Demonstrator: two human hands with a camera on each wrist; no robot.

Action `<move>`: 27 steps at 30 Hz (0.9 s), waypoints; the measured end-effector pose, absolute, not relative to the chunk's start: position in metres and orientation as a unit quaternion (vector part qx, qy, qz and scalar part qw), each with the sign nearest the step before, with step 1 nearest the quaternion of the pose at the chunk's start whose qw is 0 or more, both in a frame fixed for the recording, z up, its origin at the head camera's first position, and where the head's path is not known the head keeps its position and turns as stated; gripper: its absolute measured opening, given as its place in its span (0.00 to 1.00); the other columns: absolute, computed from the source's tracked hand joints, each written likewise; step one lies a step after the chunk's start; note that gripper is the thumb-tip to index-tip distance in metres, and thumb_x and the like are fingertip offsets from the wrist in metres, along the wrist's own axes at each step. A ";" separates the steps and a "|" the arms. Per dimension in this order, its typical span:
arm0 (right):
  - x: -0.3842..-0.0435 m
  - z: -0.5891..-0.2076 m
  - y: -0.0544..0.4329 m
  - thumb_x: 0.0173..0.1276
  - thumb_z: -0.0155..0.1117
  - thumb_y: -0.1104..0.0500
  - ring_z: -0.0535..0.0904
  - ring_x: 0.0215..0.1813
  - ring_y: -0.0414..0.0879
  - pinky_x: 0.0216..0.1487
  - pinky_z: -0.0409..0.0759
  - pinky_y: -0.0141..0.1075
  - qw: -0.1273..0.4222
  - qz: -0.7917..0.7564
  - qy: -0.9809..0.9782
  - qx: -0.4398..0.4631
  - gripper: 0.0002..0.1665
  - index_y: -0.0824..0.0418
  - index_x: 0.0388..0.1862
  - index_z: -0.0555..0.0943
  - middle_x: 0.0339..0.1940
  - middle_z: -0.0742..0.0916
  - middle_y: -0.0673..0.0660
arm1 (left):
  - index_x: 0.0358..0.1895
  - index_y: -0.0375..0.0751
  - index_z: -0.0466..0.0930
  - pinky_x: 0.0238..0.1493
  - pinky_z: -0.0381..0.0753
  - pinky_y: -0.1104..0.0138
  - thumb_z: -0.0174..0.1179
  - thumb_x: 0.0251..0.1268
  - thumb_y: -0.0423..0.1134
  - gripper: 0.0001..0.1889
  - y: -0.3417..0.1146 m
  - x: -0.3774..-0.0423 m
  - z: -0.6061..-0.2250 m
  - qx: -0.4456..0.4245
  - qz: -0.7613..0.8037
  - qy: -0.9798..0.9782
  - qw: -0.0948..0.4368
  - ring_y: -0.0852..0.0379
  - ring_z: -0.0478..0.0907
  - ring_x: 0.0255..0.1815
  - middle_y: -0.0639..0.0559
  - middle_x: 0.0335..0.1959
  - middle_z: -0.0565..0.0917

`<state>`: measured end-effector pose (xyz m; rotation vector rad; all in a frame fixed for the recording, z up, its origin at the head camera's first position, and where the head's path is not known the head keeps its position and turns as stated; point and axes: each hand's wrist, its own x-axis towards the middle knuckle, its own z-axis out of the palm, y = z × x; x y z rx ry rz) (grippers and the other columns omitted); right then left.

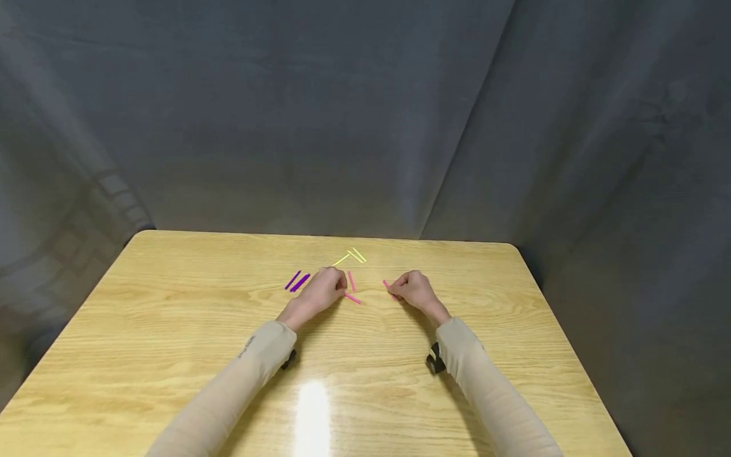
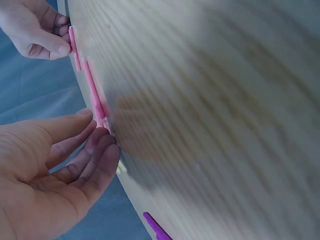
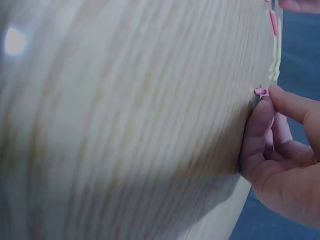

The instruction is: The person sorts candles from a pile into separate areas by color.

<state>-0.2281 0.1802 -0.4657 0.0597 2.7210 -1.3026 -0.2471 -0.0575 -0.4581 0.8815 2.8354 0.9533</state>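
Note:
Small pink sticks lie around both hands on the wooden table. My left hand (image 1: 325, 289), fingers curled, is at the left end of a pink stick (image 1: 353, 299). In the left wrist view, this stick (image 2: 94, 90) reaches the thumb and fingertips, which seem to pinch its end; the contact is partly hidden. Just beyond lies another pink stick (image 1: 351, 281). My right hand (image 1: 416, 292) pinches a third pink stick (image 1: 385, 284) between thumb and forefinger, low over the table. Its pink end (image 3: 260, 91) shows at the fingertips in the right wrist view.
Several purple sticks (image 1: 300, 283) lie left of the left hand. Yellow sticks (image 1: 358, 255) lie farther back, some side by side and one slanted. The wooden table (image 1: 365, 381) reaches back to a grey curtain (image 1: 285, 127).

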 end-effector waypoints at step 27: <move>-0.232 -0.470 0.182 0.69 0.58 0.61 0.75 0.19 0.41 0.21 0.73 0.29 0.055 -0.450 0.891 0.033 0.15 0.67 0.24 0.79 0.17 0.81 0.54 | 0.20 0.40 0.80 0.31 0.76 0.67 0.69 0.49 0.22 0.11 -0.048 -0.247 -0.465 0.322 0.250 0.913 -0.029 0.57 0.75 0.27 0.53 0.22 0.77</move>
